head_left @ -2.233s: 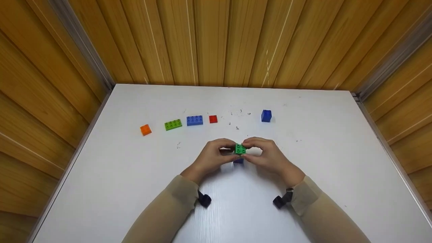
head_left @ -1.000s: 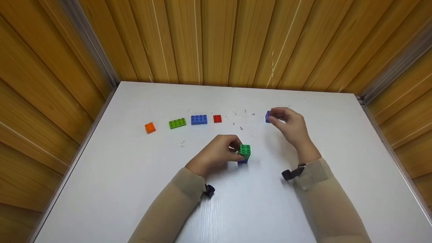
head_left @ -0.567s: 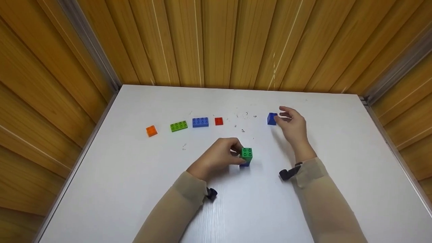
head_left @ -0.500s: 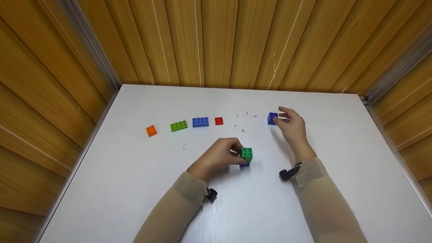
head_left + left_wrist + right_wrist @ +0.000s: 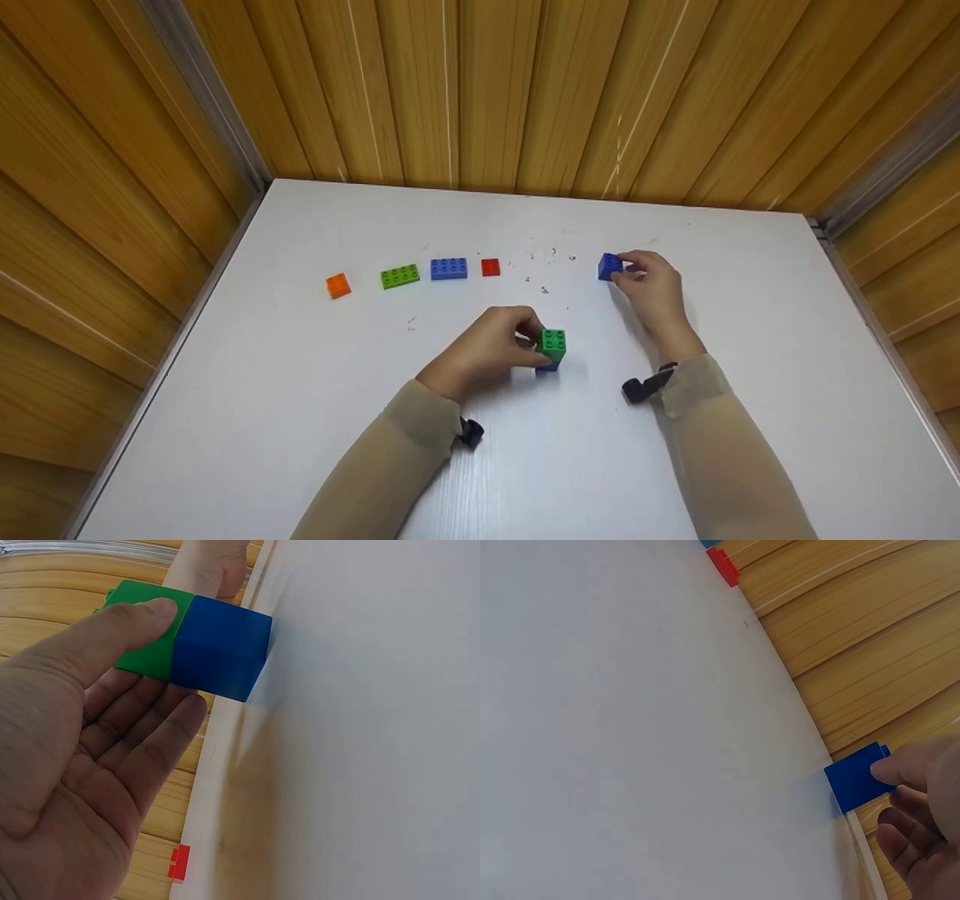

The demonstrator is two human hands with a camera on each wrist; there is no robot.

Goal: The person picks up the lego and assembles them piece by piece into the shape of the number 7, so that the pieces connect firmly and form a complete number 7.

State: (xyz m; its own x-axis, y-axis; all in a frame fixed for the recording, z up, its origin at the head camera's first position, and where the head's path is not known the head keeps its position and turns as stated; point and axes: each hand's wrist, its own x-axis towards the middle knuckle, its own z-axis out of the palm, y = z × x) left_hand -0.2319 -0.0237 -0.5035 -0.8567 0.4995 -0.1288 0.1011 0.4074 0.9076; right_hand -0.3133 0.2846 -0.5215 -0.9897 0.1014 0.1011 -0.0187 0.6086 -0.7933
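Note:
My left hand (image 5: pixel 495 345) pinches a stack of two bricks near the middle of the table. Its upper part is a green brick (image 5: pixel 553 341), four studs on top; under that sits a dark blue brick (image 5: pixel 221 647). In the left wrist view the thumb lies over the green brick, the fingers behind it. Farther back on the right, my right hand (image 5: pixel 654 296) grips a second dark blue brick (image 5: pixel 609 266) between thumb and fingers. That brick stands upright on the white table, its thumb side plain in the right wrist view.
Left of the right hand, in a loose row, lie a small red brick (image 5: pixel 490 267), a lighter blue brick (image 5: pixel 448 268), a lime green brick (image 5: pixel 400 276) and an orange brick (image 5: pixel 338 285). Wooden panels (image 5: pixel 487 90) rise behind the white table (image 5: pixel 262 390).
The right hand left the green brick, reached back to the single blue brick, loosened its fingers, then closed them on it. The left hand keeps holding the green and blue stack.

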